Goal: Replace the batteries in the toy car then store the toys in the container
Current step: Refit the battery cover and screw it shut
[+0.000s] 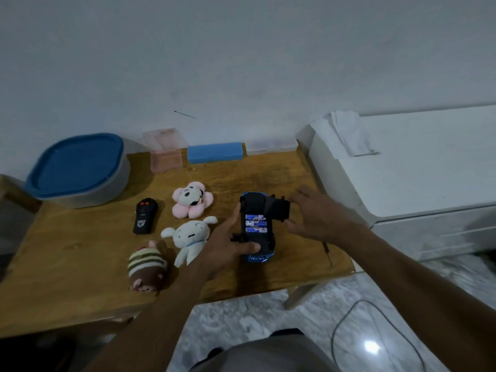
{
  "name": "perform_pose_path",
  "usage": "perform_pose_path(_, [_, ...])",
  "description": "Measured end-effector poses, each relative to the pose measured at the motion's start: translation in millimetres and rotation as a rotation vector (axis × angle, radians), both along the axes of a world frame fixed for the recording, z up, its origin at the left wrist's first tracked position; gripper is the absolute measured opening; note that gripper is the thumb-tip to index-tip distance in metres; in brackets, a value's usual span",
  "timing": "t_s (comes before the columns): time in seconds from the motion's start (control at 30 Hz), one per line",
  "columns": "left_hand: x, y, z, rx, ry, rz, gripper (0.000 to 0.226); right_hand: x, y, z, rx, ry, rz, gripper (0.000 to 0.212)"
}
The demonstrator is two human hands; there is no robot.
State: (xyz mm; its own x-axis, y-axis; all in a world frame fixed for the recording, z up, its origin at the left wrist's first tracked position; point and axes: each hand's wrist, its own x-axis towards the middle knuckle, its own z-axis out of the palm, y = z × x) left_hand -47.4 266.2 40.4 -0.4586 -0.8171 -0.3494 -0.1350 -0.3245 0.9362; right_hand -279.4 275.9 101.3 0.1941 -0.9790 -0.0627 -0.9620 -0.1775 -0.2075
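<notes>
Lying upside down right of centre on the wooden table (80, 264): a blue toy car (256, 226), black underside up, battery bay open and showing three batteries (255, 223) side by side. Gripping the car from the left and near end: the left hand (225, 248), thumb pressing on the underside below the batteries, index finger stretching up along the car's left edge, fingers closed on the body. Holding a black cover (277, 209) at the car's upper right: the right hand (316, 218), fingers spread and curled, thumb below the cover and fingertips at its far edge, cover tilting over the bay without closing it. Lying on the table just right of the car, under the right forearm: a thin screwdriver (328, 252). Sitting left of the car: a pink flower plush (192, 200) at centre, a white plush (189, 238) just below it and touching the left wrist, a striped brown plush (147, 267) lower left. Lying left of the flower plush: a black remote (145, 216) with two orange buttons. Standing at upper left: a grey container (80, 170) with a blue lid on. Resting along the table's far edge against the wall: a pink clear box (166, 154) and a blue block (214, 153).
</notes>
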Motion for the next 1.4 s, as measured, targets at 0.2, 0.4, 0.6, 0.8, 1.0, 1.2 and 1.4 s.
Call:
perform_pose_path(0.2, [4,-5,7,-0.038,0.048,-0.027,0.091,28,-4,11,-0.031,0.098,0.118,0.056])
perform_pose_path(0.4, [6,-4,11,-0.094,0.076,-0.029,0.09,40,-4,12,-0.038,0.103,0.114,0.055])
perform_pose_path(0.6, [7,2,14,-0.116,0.033,-0.024,0.098,46,-3,14,-0.058,0.144,0.128,0.049])
perform_pose_path(0.8, [9,6,10,-0.071,0.026,-0.016,0.109,47,-3,15,0.017,0.017,0.05,0.04])
perform_pose_path(1.0, [7,7,12,-0.069,0.057,0.001,0.106,48,-1,16,0.065,-0.346,-0.223,0.023])
perform_pose_path(1.2, [8,5,14,-0.089,0.062,0.014,0.104,44,-4,14,0.16,-0.77,-0.42,0.009])
perform_pose_path(1.4, [13,1,11,-0.088,0.037,-0.018,0.108,42,-5,16,0.232,-0.9,-0.422,0.009])
